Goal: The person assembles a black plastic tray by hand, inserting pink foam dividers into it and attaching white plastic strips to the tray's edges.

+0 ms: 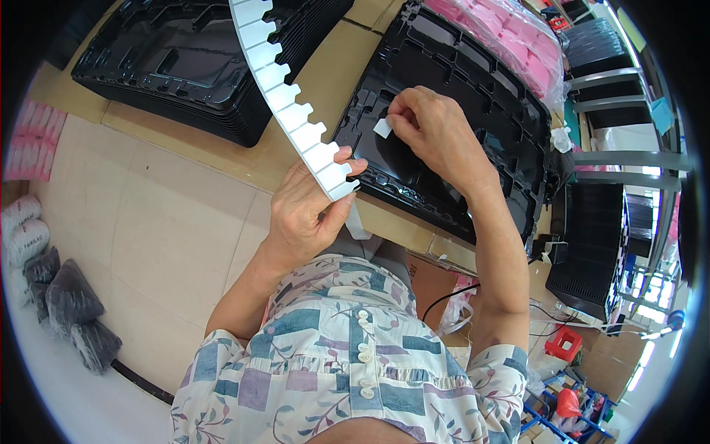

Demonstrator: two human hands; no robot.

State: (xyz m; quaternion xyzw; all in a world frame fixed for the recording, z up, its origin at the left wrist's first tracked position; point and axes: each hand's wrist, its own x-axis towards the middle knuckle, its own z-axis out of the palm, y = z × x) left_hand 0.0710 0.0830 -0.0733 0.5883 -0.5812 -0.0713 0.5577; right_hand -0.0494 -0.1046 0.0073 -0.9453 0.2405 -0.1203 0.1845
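1. The small white pad is pinched between the thumb and fingertips of the right hand, which presses it down onto the upper left part of the black moulded tray in front of the person; the fingers curl close over it, seemingly to seat it squarely in one spot of the tray's relief.

2. The white strip of like pads runs from the top edge of the view down to the left hand. That hand grips its lower end between thumb and fingers, holding it raised and just beside the tray, so the next piece lies within easy reach of the working hand. A thin clear tail of backing hangs from the grip.

3. The black moulded tray rests tilted on the cardboard-covered bench, its near edge toward the person, which turns its hollows up to the eye.

4. A stack of black trays sits to the left on the same bench, well apart from the hands.

5. Pink sheets in clear wrap lie beyond the tray at upper right.

6. More dark trays stand stacked at right, beside a grey metal rack.

7. Rolls and dark bundles lie on the pale floor at far left.
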